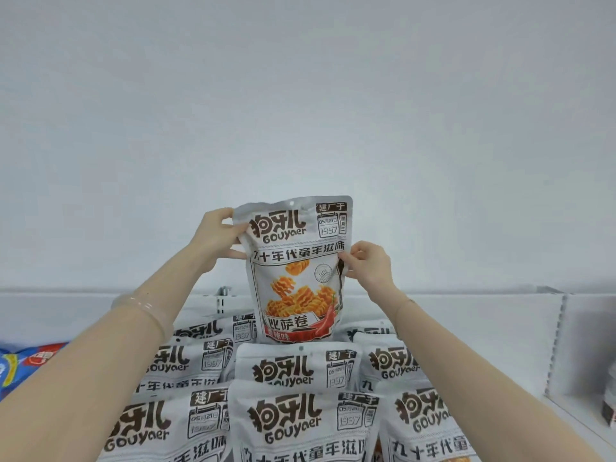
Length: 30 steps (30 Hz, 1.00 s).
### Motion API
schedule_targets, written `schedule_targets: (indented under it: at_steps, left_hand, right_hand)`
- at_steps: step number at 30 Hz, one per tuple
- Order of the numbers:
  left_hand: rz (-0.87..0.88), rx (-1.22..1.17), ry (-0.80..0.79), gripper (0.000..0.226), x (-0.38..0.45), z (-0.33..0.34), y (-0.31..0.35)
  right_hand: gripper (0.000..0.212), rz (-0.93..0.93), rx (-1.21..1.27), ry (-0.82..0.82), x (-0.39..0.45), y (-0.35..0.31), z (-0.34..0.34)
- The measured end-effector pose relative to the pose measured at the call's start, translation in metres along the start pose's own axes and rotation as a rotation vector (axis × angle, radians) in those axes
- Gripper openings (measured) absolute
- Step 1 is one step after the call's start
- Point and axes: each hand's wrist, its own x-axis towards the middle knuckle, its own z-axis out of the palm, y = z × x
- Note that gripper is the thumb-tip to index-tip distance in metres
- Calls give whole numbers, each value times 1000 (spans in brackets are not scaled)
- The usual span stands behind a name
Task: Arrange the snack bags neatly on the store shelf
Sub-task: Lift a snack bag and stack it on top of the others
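Note:
A grey snack bag [295, 271] with brown lettering and a picture of orange waffle snacks stands upright above the middle row, at the back. My left hand [215, 240] grips its upper left edge, and my right hand [368, 266] pinches its right edge a little lower. Several identical grey snack bags [293, 371] stand in three rows in front of it, filling the white shelf [483, 325] from left to right. The raised bag's bottom is hidden behind the row's front bags.
A white perforated divider [556, 345] closes the shelf section on the right, with a dark-printed bag [610, 408] beyond it. Blue and red snack bags [23, 361] lie at the far left. A plain white wall rises behind the shelf.

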Motion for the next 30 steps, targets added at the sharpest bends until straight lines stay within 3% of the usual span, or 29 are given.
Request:
schedule_targets:
  at_steps: [5, 11, 20, 26, 30]
  left_hand:
    - [-11, -28, 63, 20, 3, -2, -15]
    - [71, 35, 93, 13, 15, -10, 3]
    - [-37, 152, 3, 12, 17, 4, -49]
    - [-49, 490, -145, 6, 17, 12, -84]
    - [33, 889, -186, 33, 13, 11, -103]
  right_hand:
    - [11, -5, 73, -142, 6, -18, -5]
    - [11, -83, -15, -129, 14, -39, -5]
    - [13, 77, -90, -203, 9, 12, 2]
    - [9, 106, -273, -321, 8, 38, 1]
    - [19, -14, -672, -389, 8, 50, 11]
